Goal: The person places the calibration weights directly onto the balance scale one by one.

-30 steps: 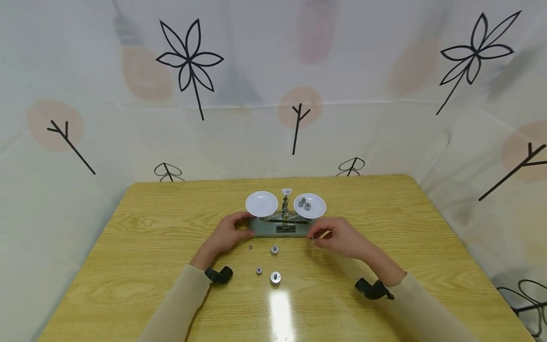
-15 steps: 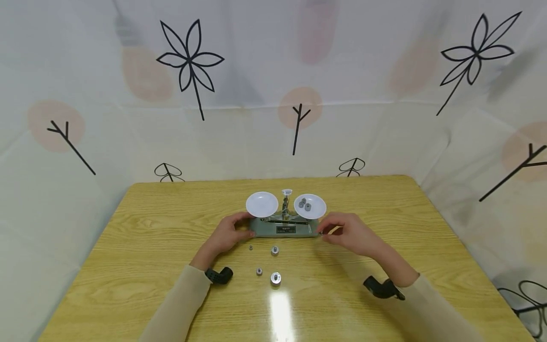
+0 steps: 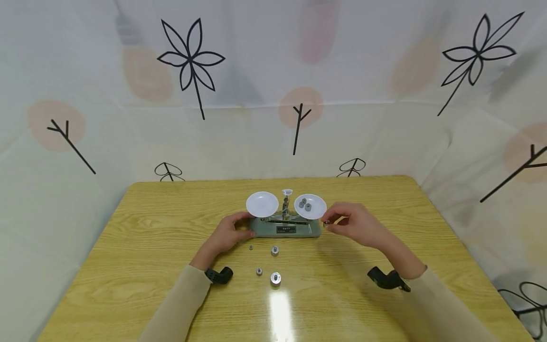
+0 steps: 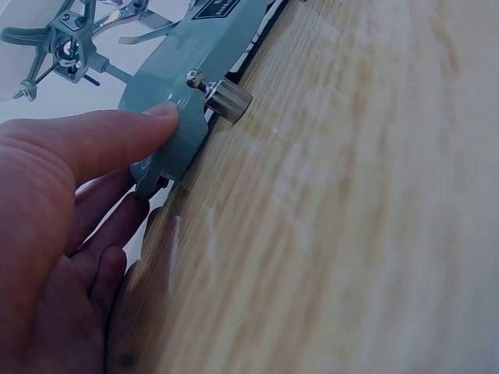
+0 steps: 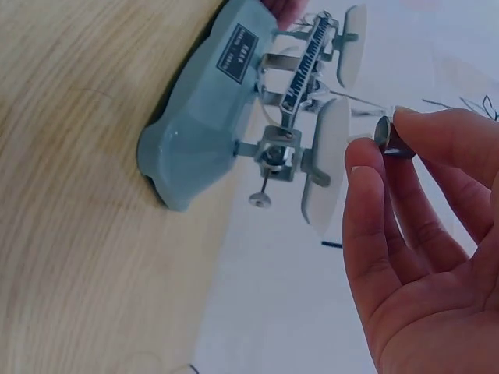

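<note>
A green balance scale (image 3: pixel 286 230) stands on the table with two white pans. Its left pan (image 3: pixel 262 204) is bare; the right pan (image 3: pixel 319 209) bears three small metal weights (image 3: pixel 308 207). My left hand (image 3: pixel 228 233) grips the left end of the base, thumb on the front and fingers behind, as the left wrist view shows. Between thumb and fingertips my right hand (image 3: pixel 356 223) pinches a small metal weight (image 5: pixel 396 140), raised just off the right end of the base, close beside the right pan.
Several knobbed metal weights stand on the table before the scale: a large one (image 3: pixel 275 279), a medium one (image 3: pixel 275 250) and two smaller ones (image 3: pixel 259 271). A patterned cloth (image 3: pixel 239 137) hangs behind the wooden table (image 3: pixel 171 223).
My right hand has moved right and upward with the pinched weight, from the front of the base to beside the right pan. The left hand has stayed on the scale.
</note>
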### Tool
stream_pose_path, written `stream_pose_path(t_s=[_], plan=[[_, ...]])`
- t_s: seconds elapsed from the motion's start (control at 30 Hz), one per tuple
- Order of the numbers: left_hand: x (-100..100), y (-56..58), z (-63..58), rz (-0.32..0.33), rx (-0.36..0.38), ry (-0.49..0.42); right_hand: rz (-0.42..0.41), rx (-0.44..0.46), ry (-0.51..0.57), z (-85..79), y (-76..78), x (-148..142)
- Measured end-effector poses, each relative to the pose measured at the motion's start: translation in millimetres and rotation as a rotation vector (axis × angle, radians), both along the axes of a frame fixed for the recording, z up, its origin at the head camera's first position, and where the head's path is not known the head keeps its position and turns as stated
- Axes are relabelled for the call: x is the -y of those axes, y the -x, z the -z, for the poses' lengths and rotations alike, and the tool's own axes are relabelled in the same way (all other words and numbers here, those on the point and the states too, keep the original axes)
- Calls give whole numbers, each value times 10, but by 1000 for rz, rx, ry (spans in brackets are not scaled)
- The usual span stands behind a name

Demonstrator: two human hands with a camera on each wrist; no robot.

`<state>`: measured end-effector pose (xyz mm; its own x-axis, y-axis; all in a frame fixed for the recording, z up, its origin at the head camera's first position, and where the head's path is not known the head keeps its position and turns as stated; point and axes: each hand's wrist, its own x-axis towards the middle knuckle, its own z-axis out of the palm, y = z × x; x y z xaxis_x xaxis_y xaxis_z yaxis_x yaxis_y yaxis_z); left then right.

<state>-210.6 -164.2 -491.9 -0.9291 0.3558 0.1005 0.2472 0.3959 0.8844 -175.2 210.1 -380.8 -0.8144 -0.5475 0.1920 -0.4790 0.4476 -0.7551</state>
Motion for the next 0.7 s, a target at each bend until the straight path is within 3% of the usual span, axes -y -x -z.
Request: stream_pose_path(t_s=[0.47,0.7], plan=[[-18,-25,-36,-10,-19,10,42,-22,-52,-106,134,17],[-74,-209,-364,8,1,33,42,-38,-93,-147,204,45]])
